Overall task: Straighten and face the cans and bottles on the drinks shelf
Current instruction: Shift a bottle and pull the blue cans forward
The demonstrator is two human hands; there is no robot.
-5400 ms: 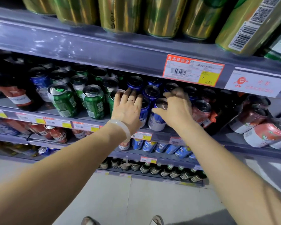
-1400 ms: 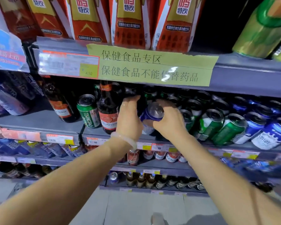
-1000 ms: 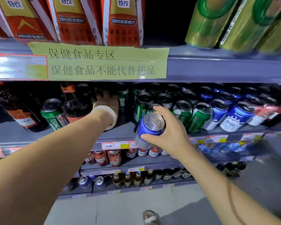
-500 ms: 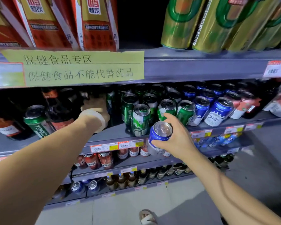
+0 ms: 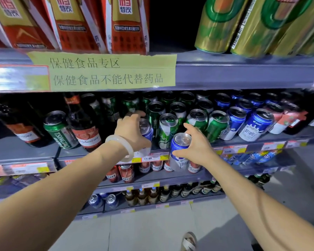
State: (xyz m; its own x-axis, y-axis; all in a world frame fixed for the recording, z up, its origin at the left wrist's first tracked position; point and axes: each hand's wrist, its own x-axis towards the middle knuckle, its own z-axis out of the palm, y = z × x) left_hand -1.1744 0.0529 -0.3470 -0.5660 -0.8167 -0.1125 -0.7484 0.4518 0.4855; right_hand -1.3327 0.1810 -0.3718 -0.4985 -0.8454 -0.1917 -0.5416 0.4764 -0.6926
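At frame centre, our right hand (image 5: 196, 147) and left hand (image 5: 132, 133) each clamp a slick, rigid blue-and-white aluminium can (image 5: 179, 151); we grip mid-wall.

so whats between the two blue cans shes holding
In the head view, one green and white can stands on the shelf between the left hand's blue can and the right hand's blue can, which is off the shelf.
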